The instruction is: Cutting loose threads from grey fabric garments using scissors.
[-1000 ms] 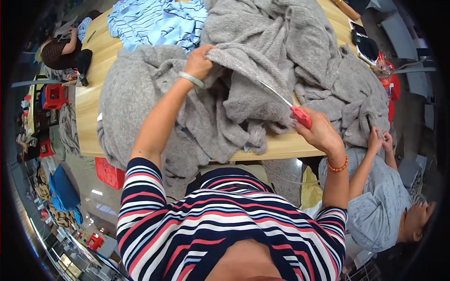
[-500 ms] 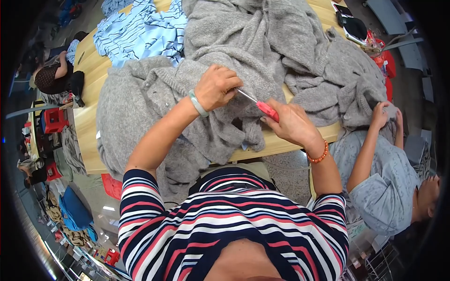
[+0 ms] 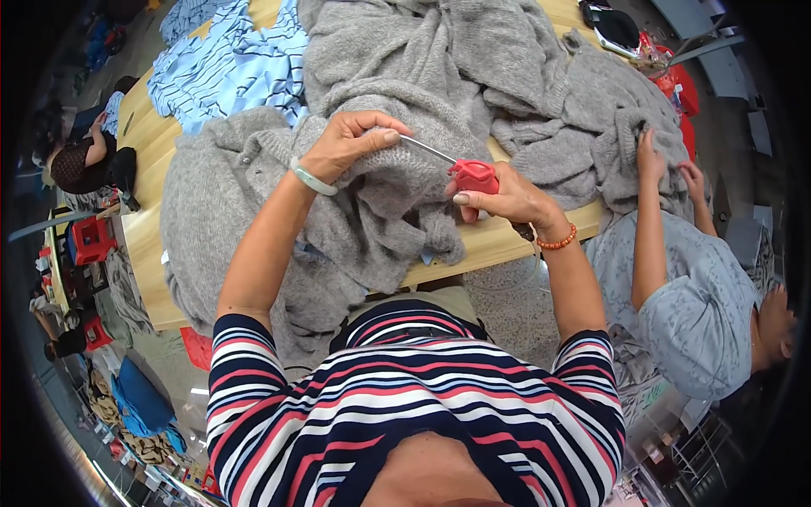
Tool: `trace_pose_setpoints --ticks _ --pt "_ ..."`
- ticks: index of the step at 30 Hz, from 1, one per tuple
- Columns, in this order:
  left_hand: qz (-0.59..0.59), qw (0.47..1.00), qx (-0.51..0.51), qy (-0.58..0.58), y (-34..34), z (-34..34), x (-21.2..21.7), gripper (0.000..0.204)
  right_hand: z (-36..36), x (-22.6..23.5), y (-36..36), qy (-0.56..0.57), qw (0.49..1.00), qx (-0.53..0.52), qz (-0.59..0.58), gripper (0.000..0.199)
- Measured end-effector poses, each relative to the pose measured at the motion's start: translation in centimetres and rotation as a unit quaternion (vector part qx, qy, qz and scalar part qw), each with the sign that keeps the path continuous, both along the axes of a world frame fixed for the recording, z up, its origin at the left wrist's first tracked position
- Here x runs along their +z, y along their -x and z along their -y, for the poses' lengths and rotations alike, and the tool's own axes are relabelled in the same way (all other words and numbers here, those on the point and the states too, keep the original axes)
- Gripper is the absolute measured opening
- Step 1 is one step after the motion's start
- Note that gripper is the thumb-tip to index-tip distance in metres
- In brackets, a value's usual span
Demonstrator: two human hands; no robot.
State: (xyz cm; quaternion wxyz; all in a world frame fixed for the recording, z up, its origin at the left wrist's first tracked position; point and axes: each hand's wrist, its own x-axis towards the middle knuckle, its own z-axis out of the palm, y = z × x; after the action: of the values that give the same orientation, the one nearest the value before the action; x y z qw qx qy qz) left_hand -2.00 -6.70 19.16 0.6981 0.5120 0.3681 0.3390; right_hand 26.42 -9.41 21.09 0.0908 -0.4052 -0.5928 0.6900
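- Head view, right hand [image 3: 514, 196]: closed around the handle of the red-handled tool [image 3: 477, 176]; the thin metal shaft points up and to the left.
- Head view, left hand [image 3: 348, 145]: bent, thumb and forefinger meeting at the shaft's far end; whether they pinch the tip, cloth or both cannot be told.
- Head view, tool position: between the two hands, above the grey knit fabric [image 3: 405, 42] heaped on the light wooden table [image 3: 142, 245].
- Head view, wrists: pale bangle [image 3: 313, 178] on the left; orange bead bracelet [image 3: 557, 239] on the right.
- Head view, upper left of the table: striped light-blue cloth [image 3: 236, 69], beside the grey fabric.
- Head view, right side: co-worker in a pale patterned top [image 3: 697, 296], one hand on the grey fabric.
- Head view, far left: red stool [image 3: 91, 240] on the floor.
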Motion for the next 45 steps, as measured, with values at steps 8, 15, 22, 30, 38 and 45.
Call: trace_pose_setpoints --ticks 8,15,22,30,38,45 --pt "-0.078 0.997 -0.011 -0.006 1.1 0.1 -0.5 0.019 0.6 -0.3 -0.2 0.005 0.999 -0.018 -0.029 0.031" --pt "-0.005 1.0 0.0 0.005 0.9 0.9 -2.7 0.021 1.1 -0.5 -0.7 0.006 0.999 -0.041 -0.023 0.03" --pt "-0.056 0.983 0.019 -0.173 -3.9 2.7 -3.1 0.02 -1.1 -2.1 2.0 -0.069 0.997 -0.014 -0.026 0.028" --pt "-0.238 0.95 -0.006 -0.202 -2.0 1.7 -2.5 0.012 -2.7 -1.5 2.7 -0.179 0.912 -0.349 -0.12 0.035" --pt "-0.043 0.788 0.513 -0.338 4.3 -9.8 4.6 0.042 1.0 -4.4 3.7 -0.271 0.934 -0.217 0.088 0.048" --pt "-0.582 0.676 0.101 -0.44 4.4 0.5 -5.1 0.077 2.2 -7.9 5.1 -0.456 0.839 -0.227 0.194 0.058"
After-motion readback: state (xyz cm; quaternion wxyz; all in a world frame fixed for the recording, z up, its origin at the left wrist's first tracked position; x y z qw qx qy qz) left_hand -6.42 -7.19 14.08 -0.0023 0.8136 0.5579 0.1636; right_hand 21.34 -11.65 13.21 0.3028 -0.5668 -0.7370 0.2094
